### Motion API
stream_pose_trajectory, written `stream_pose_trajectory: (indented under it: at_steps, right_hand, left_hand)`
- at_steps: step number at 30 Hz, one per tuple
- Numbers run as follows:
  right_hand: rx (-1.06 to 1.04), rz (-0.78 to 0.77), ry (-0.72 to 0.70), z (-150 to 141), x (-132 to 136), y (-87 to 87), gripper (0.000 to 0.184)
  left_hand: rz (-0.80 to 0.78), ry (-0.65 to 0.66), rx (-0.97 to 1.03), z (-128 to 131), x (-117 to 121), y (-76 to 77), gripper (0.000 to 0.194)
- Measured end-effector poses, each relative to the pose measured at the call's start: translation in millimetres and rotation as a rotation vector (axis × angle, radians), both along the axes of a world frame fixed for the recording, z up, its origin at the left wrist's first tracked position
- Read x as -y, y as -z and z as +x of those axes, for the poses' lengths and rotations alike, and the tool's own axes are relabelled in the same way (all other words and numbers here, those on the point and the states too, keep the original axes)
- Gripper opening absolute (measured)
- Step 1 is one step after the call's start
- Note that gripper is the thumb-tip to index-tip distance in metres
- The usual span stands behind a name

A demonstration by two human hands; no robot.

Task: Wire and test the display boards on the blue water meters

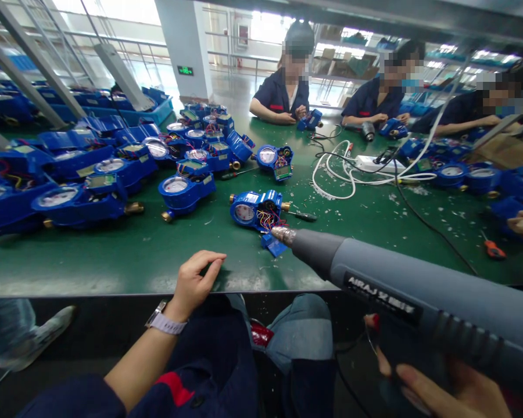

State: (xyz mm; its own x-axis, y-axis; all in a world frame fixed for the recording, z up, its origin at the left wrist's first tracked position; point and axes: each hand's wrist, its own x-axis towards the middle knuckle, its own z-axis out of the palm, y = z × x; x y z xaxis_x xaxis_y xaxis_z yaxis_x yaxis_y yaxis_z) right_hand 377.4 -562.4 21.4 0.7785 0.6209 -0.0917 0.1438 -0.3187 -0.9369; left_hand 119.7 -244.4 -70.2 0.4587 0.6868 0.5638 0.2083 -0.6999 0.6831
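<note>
My right hand (455, 388) is wrapped round the handle of a grey heat gun (375, 273), which reaches in from the lower right. Its metal nozzle ends close to a blue water meter (244, 212) whose coloured wires hang out of an uncovered housing. A small blue plastic part (273, 245) lies by those wires, just below the nozzle tip in view. At the front edge of the table rests my left hand (200, 276), empty, with thumb and forefinger apart and the other fingers partly hidden. Behind the meter's brass end lies a screwdriver (303, 216).
Many blue meters (181, 188) crowd the left of the green table (135, 264). A white power strip (377, 164) with looped cables and white scraps lies right of the middle. An orange-handled screwdriver (493, 248) is at the right. Several co-workers (281, 96) sit across the table.
</note>
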Motion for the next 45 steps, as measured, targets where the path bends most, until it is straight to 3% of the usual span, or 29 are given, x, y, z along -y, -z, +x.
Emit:
stream_pose_trajectory:
  at_steps: [2,5,8,12,15,18,24,33,37,40,42,45]
  right_hand:
    - [-0.067,0.065,0.069,2,-14,-14.5,0.051]
    - [-0.214,0.310,0.240,11,-38,-35.9,0.053]
    - [-0.348,0.405,0.354,31,-59,-43.2,0.032]
    - [-0.478,0.440,0.436,75,-77,-24.0,0.018]
    - [-0.507,0.474,0.538,107,-93,1.6,0.039]
    - [-0.502,0.488,0.573,129,-111,23.8,0.044]
    - [-0.347,0.376,0.662,164,-134,45.1,0.035]
    - [-0.052,-0.054,0.817,217,-143,47.3,0.024]
    - [0.215,-0.173,0.853,224,-141,47.5,0.024]
    - [0.696,-0.054,0.661,185,-151,48.5,0.047]
    - [0.932,0.150,0.357,136,-167,48.2,0.029]
    - [1.001,0.315,-0.118,55,-197,47.3,0.009]
  left_hand:
    - [-0.008,0.013,0.020,7,-4,-10.3,0.014]
    - [-0.006,0.045,0.026,24,-13,-25.2,0.014]
    - [-0.011,0.110,-0.005,48,-24,-34.9,0.014]
    - [-0.034,0.174,-0.102,80,-38,-40.5,0.015]
    - [-0.020,0.160,-0.181,96,-44,-42.3,0.014]
    - [-0.023,0.130,-0.205,105,-49,-41.8,0.016]
    - [-0.139,0.169,-0.082,112,-54,-31.0,0.018]
    - [-0.662,0.271,0.109,114,-57,-18.1,0.027]
    - [-0.879,0.297,0.162,115,-58,-20.4,0.034]
    - [-0.947,0.320,0.179,115,-57,-22.4,0.036]
    - [-0.931,0.340,0.186,115,-56,-23.0,0.033]
    - [-0.827,0.348,0.174,114,-54,-23.2,0.028]
